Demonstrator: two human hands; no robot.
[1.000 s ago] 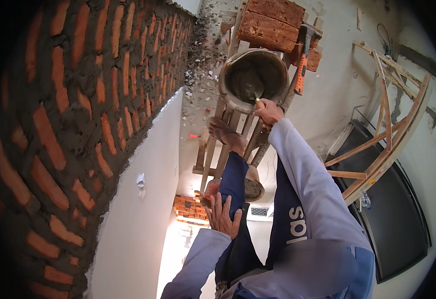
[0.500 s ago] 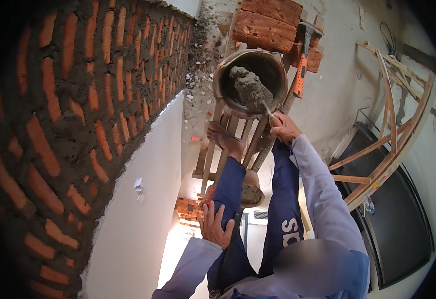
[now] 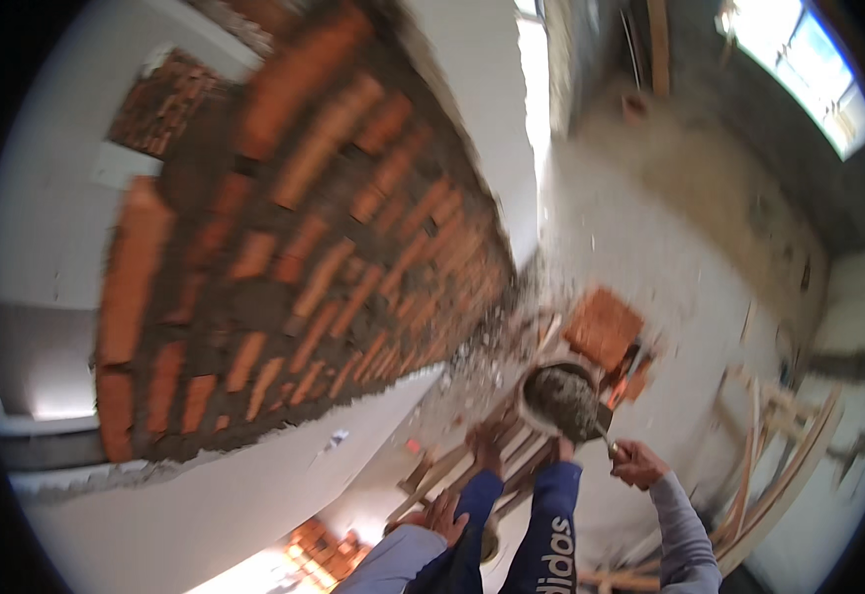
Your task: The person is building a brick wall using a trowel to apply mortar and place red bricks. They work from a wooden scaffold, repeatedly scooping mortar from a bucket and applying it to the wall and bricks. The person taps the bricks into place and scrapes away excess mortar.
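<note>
My right hand (image 3: 638,463) is closed round the handle of a trowel (image 3: 604,428), whose blade sits at the near right rim of a round bucket (image 3: 525,404). Grey wet mortar (image 3: 559,394) shows in the bucket; blur hides how much lies on the blade. My left hand (image 3: 444,519) lies with fingers outstretched on my left leg and holds nothing. On the left rises a brick wall (image 3: 353,277) with grey mortar between its red bricks.
Beyond the bucket lie red bricks (image 3: 603,325), with a hammer (image 3: 636,364) partly visible beside them. My feet are on a slatted wooden platform (image 3: 442,473). A curved wooden frame (image 3: 784,490) leans at the right. More bricks (image 3: 319,554) are stacked at lower left.
The view has swung up and left, showing more of the brick wall and a window. My right hand keeps hold of the trowel; the left stays on my leg.
</note>
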